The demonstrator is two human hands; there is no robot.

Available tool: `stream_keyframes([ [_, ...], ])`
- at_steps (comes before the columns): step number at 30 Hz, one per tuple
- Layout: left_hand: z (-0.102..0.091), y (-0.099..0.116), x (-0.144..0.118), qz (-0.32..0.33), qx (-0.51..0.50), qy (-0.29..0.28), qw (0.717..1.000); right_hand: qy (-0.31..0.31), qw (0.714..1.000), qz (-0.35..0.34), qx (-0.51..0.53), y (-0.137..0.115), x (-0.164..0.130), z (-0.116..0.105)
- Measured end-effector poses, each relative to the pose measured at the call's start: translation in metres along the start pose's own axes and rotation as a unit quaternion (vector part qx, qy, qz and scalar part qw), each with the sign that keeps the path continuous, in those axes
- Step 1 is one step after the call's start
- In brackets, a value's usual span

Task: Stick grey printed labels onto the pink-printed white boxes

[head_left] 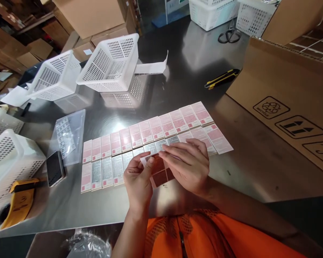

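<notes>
My left hand (140, 177) grips the left end of a flat box (159, 178) printed with reddish-brown squares, its thumb on the near face. Across the upper right part of this box lie the stretched fingers of my right hand (187, 163), touching it; the right thumb is hidden. Just beyond my hands, two rows of flat pink-and-white boxes (140, 134) lie close together. Several in the near row carry a silvery patch (107, 172). To the left, small printed labels (65, 136) lie on a clear plastic sheet (79, 143).
White perforated baskets (115, 86) stand at the back and left. A phone (55, 168) and a yellow tape dispenser (22, 204) sit at left. A box cutter (222, 79) and scissors (229, 34) lie at back right. A large cardboard box (282, 96) borders the right.
</notes>
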State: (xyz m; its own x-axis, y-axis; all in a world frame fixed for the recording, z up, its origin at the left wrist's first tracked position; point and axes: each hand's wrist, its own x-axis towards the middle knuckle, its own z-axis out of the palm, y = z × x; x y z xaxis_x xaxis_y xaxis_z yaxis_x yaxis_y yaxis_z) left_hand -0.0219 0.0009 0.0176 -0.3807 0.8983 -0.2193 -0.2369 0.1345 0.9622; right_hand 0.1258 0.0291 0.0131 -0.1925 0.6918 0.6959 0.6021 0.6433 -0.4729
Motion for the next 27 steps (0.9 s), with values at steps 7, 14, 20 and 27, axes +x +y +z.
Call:
stream_keyframes([
  [7,0.002,-0.006,0.002,0.009,0.000,0.014,1.000,-0.018,1.000,0.017,0.012,0.001,-0.003,0.004],
  [14,0.004,-0.004,0.001,0.016,-0.018,0.007,1.000,0.027,1.000,-0.004,-0.003,0.005,-0.003,0.012],
  [20,0.002,0.000,0.002,-0.026,-0.068,-0.015,0.997,-0.052,0.998,-0.037,0.007,0.011,-0.011,0.012],
  [27,-0.028,0.013,0.048,-0.142,-0.031,0.040,0.989,-0.160,0.947,-0.148,0.234,0.010,-0.024,-0.051],
])
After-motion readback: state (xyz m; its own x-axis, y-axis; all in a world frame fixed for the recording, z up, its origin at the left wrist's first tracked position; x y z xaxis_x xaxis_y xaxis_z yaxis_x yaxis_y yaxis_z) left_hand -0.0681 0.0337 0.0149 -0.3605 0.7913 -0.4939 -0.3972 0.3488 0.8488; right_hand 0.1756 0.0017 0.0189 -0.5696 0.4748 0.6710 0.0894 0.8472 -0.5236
